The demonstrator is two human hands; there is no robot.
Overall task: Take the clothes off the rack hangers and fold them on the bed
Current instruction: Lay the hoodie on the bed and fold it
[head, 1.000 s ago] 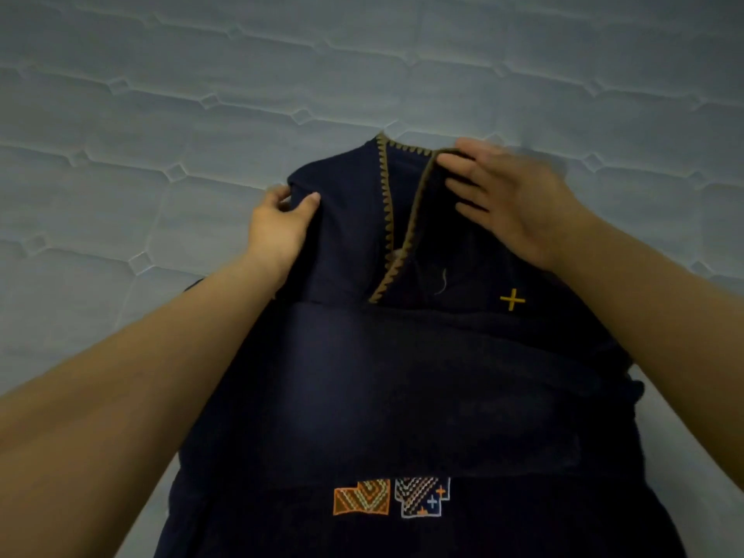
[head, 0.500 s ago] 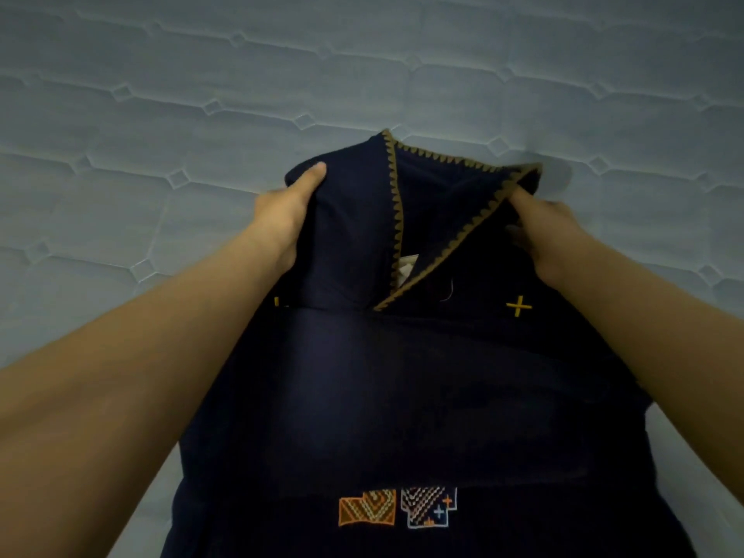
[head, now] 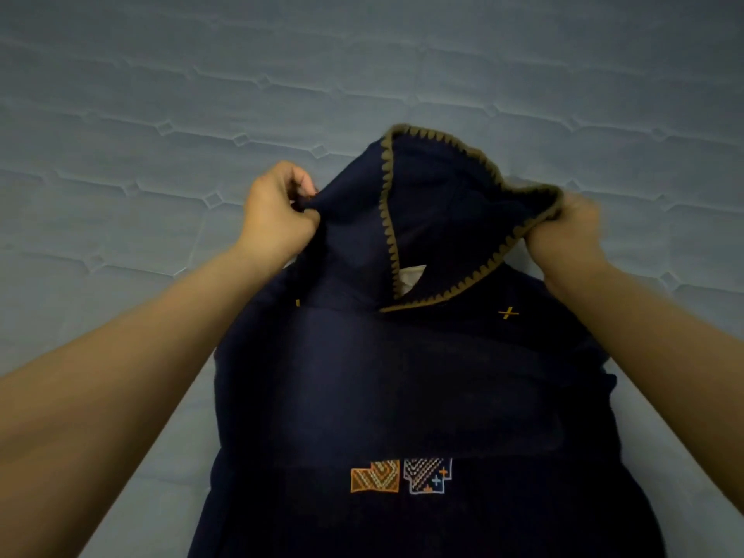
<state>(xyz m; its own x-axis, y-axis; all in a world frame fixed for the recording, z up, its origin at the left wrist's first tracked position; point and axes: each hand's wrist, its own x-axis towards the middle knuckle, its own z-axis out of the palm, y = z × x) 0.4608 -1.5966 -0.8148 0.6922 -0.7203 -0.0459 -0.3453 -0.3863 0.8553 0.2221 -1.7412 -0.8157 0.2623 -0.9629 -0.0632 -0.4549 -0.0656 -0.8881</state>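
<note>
A dark navy garment (head: pixel 402 396) with olive zigzag trim along its neckline lies lengthwise on the bed, its lower part folded across the middle. Embroidered orange and white patches show near the bottom. My left hand (head: pixel 277 211) pinches the fabric at the top left shoulder. My right hand (head: pixel 567 235) grips the trimmed neckline edge at the top right. Both hands hold the top end raised off the mattress, so the neck opening gapes and a pale label shows inside.
The quilted light blue mattress (head: pixel 161 114) fills the view around and beyond the garment. No hanger or rack is in view.
Both hands have lifted the garment's top end up and toward me. The neckline has opened wider and my left hand has gone from lying flat on the cloth to pinching it.
</note>
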